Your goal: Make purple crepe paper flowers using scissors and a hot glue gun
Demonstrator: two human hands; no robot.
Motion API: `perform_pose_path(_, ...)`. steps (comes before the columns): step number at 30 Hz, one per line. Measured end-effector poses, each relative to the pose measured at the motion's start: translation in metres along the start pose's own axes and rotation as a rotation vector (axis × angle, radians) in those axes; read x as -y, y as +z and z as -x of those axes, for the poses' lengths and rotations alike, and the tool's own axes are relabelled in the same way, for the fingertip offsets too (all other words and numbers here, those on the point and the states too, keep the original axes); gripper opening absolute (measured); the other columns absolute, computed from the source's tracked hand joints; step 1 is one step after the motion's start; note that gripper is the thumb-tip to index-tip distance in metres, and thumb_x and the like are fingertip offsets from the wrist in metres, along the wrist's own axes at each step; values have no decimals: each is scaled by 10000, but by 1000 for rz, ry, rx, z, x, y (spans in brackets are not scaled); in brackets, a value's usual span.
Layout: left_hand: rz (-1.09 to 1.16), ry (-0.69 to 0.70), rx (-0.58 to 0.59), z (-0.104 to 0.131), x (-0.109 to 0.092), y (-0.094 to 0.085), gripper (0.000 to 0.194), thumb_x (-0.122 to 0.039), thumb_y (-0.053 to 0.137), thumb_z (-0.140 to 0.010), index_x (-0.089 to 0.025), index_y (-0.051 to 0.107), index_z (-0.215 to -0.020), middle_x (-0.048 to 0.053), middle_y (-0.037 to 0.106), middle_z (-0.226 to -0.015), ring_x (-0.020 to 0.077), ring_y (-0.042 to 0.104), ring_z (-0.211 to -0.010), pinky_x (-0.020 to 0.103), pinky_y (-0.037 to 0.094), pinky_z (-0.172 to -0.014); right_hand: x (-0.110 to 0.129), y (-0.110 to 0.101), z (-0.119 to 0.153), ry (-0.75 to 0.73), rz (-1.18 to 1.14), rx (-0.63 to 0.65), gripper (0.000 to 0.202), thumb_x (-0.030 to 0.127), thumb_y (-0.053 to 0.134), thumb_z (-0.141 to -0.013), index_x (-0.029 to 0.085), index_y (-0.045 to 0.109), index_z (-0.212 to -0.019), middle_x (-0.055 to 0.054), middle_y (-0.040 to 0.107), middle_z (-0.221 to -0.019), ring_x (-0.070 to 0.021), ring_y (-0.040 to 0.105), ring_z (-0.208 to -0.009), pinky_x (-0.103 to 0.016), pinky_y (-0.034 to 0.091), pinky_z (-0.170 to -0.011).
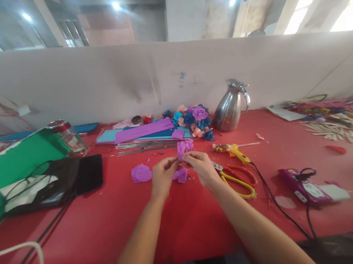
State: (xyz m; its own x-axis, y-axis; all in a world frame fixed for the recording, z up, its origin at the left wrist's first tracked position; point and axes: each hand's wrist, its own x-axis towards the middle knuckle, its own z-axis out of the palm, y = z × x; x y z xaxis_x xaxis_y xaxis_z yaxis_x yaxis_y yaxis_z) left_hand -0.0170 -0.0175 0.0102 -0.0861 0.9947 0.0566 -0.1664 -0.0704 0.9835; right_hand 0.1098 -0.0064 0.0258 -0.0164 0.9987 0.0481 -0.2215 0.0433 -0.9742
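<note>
Over the middle of the red table, my left hand (164, 174) and my right hand (201, 166) meet with pinched fingers on a purple crepe paper flower (183, 148). Its ruffled petals stick up above the fingertips; its lower part is hidden by them. A cut purple paper petal piece (141, 173) lies left of my left hand. Another crumpled purple paper piece (180, 175) rests on the table just below my hands. Beside my right wrist lie scissors (236, 180) with one red and one yellow handle. Behind them is a yellow glue gun (235, 152) with a cord.
Purple and blue paper strips (145, 130) lie behind my hands, with thin wires in front. Finished paper flowers (196, 119) are heaped beside a steel jug (231, 106). At left are a glass jar (70, 139) and a black phone (89, 174); at right, a purple power strip (307, 187).
</note>
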Motion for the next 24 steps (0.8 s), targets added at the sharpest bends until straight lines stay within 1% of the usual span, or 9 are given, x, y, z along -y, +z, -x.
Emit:
perform_pose_path(4, 44, -11, -6, 0, -1, 1, 291, -350, 787, -603, -159, 743, -817, 59, 738, -777, 192, 671, -737, 317, 503, -760, 1, 0, 1, -15, 19, 8, 130, 296, 639, -621, 178, 683, -594, 13, 602, -550, -112, 491, -548, -242, 396, -574)
perform_pose_path(7, 40, -19, -5, 0, -1, 1, 282, -333, 782, -614, -155, 743, -829, 61, 741, -790, 194, 674, -758, 322, 503, -780, 2, 1, 2, -34, 35, 13, 118, 283, 629, -627, 179, 679, -601, 13, 608, -568, -117, 503, -568, -240, 398, -579)
perform_pose_path(11, 67, -26, -9, 0, 0, 1, 280, -327, 775, -624, -149, 737, -837, 65, 740, -809, 185, 669, -753, 314, 501, -770, 3, 2, 3, -42, 52, 29, 118, 284, 606, -641, 186, 663, -610, 12, 612, -588, -127, 515, -590, -247, 408, -597)
perform_pose_path(14, 140, -41, -34, -2, 1, 0, 289, -314, 781, -615, -150, 733, -847, 62, 735, -820, 172, 661, -747, 301, 494, -766, 3, 3, 3, -56, 48, 28, 104, 265, 588, -640, 185, 656, -640, 14, 616, -616, -126, 522, -603, -248, 414, -613)
perform_pose_path(18, 304, -113, -95, -5, 0, -1, 269, -246, 824, -525, -162, 730, -762, 22, 721, -747, 134, 637, -703, 261, 473, -742, -4, 3, 2, -76, 99, 17, 128, 212, 584, -634, 176, 661, -729, 8, 636, -688, -126, 541, -637, -241, 425, -622)
perform_pose_path(21, 360, -176, -118, -5, -4, 0, 267, -207, 846, -439, -159, 722, -671, 11, 710, -691, 115, 614, -661, 236, 456, -700, -13, 3, 0, -117, 144, 72, 162, 198, 623, -633, 162, 659, -787, -9, 658, -752, -133, 573, -689, -243, 450, -656)
perform_pose_path(24, 380, -201, -109, -4, -8, 2, 266, -202, 851, -407, -158, 717, -632, 12, 708, -665, 117, 613, -657, 231, 448, -684, -20, 4, 0, -94, 167, 122, 132, 230, 642, -663, 157, 654, -772, -7, 663, -709, -122, 582, -629, -235, 454, -617)
